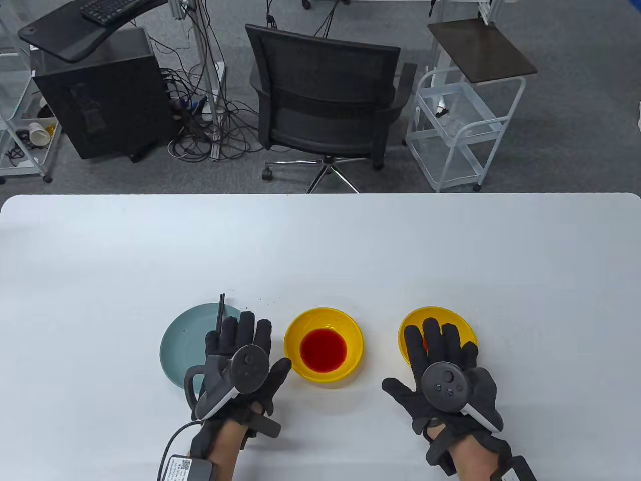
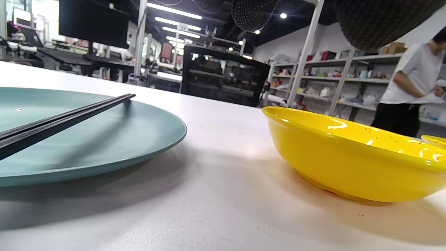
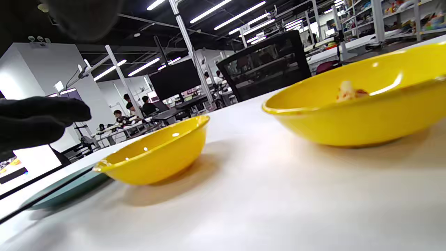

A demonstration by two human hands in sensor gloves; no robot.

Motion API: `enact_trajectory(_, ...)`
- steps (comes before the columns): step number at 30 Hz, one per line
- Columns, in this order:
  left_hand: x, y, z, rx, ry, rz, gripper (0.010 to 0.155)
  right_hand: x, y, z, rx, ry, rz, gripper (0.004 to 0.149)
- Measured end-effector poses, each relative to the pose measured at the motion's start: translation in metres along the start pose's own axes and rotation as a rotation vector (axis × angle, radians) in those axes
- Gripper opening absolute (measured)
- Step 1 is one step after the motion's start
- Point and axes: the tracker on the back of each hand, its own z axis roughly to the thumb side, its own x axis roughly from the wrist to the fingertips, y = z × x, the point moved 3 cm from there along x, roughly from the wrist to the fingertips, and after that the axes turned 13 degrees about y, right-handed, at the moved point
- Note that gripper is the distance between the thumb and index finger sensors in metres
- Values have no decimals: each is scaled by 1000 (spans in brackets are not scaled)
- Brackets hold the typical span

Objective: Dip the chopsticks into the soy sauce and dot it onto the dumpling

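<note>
A pair of black chopsticks (image 1: 220, 313) lies on a teal plate (image 1: 183, 345), its near part hidden under my left hand (image 1: 245, 345). That hand hovers flat, fingers spread, over the plate's right side, gripping nothing. In the left wrist view the chopsticks (image 2: 69, 116) rest on the plate (image 2: 115, 143). A yellow bowl (image 1: 350, 328) holds red soy sauce (image 1: 323, 349). My right hand (image 1: 440, 350) lies open over a second yellow bowl (image 1: 437, 314), hiding its contents. The right wrist view shows a pale dumpling (image 3: 348, 91) in that bowl (image 3: 366, 122).
The sauce bowl stands between the two hands, also seen in the left wrist view (image 2: 348, 160) and the right wrist view (image 3: 156, 157). A few dark specks (image 1: 265, 300) lie behind the plate. Beyond the table's far edge (image 1: 320, 195) stands an office chair (image 1: 325, 100).
</note>
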Motion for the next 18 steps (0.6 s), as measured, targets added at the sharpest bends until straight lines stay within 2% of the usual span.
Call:
enact_trajectory(6,2,-3,-3,6,18,-23,85,0,0,0,7,-1,2,94)
enact_trajectory(11,3,9,-16,-55,63,-6,83,-2,-4,-2,39,-3,-10,94)
enact_trajectory(15,3,34,-51,-177,193,43,80,-3,-6,-4,48,-3,-13,93)
enact_trajectory(18,4,46,-84,-119,379,57,71,-2,-6,-5,67,1,-3,93)
